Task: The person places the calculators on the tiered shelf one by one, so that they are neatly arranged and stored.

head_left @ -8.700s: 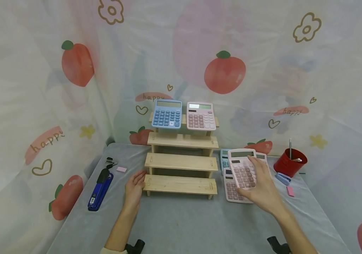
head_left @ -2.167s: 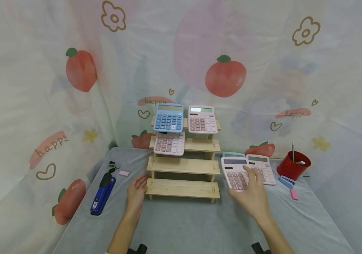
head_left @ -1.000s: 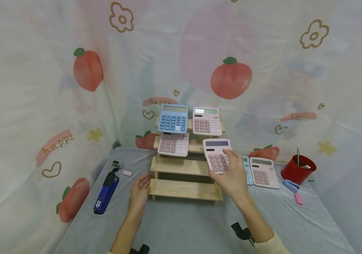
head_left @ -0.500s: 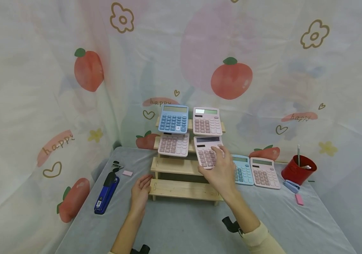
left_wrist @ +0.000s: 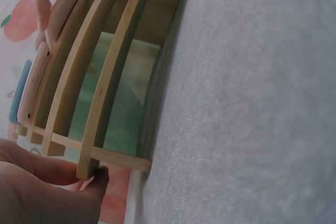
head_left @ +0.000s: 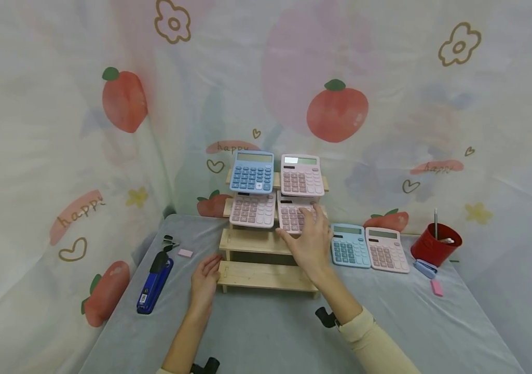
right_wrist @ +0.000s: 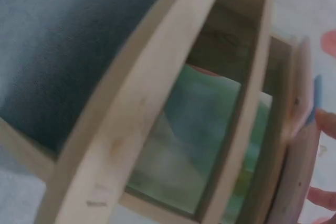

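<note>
In the head view my right hand (head_left: pixel 310 244) grips a pink calculator (head_left: pixel 290 215) by its sides, fingers partly covering it. That calculator leans on the right half of the second shelf from the top of a wooden tiered stand (head_left: pixel 266 276). The right wrist view has the gripped calculator (right_wrist: pixel 300 166) at its right edge, with fingertips beside it. My left hand (head_left: pixel 204 283) pinches the left end of the lowest shelf; the left wrist view brings its thumb and fingers (left_wrist: pixel 50 171) up close. Another pink calculator (head_left: pixel 251 211) stands just left of the gripped one.
A blue calculator (head_left: pixel 252 172) and a pink-white calculator (head_left: pixel 301 176) fill the top shelf. Right of the stand lie a teal calculator (head_left: pixel 351 248), a pink calculator (head_left: pixel 387 252), a red cup (head_left: pixel 429 248), a small stapler (head_left: pixel 425 268) and an eraser (head_left: pixel 436 288). A dark blue stapler (head_left: pixel 153 288) lies left.
My right hand has carried a pink calculator from the table on the right onto the second shelf, beside the one placed there earlier. My left hand keeps its hold on the stand.
</note>
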Demonstrator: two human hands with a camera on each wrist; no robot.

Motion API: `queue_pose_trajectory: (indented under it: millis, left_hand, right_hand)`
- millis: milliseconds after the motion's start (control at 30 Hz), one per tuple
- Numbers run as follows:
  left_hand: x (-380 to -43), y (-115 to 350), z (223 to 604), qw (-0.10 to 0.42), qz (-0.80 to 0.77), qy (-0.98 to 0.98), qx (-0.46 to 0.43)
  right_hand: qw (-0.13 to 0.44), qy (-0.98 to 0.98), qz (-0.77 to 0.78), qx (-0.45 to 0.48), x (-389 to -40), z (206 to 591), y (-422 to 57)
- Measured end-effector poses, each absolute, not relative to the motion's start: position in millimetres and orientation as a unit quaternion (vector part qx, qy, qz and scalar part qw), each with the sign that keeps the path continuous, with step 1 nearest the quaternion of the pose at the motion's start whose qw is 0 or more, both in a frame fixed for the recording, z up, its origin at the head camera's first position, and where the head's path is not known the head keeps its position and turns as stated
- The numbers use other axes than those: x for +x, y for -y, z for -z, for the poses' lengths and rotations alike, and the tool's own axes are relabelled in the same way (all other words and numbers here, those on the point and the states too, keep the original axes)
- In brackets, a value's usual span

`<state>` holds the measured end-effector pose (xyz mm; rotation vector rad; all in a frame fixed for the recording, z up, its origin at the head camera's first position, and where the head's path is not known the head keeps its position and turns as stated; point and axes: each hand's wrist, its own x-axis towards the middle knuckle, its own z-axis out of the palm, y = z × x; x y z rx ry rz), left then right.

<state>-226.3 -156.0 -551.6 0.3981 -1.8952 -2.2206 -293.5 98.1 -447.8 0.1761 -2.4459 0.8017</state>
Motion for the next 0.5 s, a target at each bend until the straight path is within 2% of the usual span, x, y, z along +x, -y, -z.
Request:
queue_pose_trajectory:
  millis: [500]
  left_hand:
    - [-228,157,552,0.098,0.752,0.638,0.137]
  right_hand:
    - [0.246,0.933,-0.255,0.058,-306,454,-84]
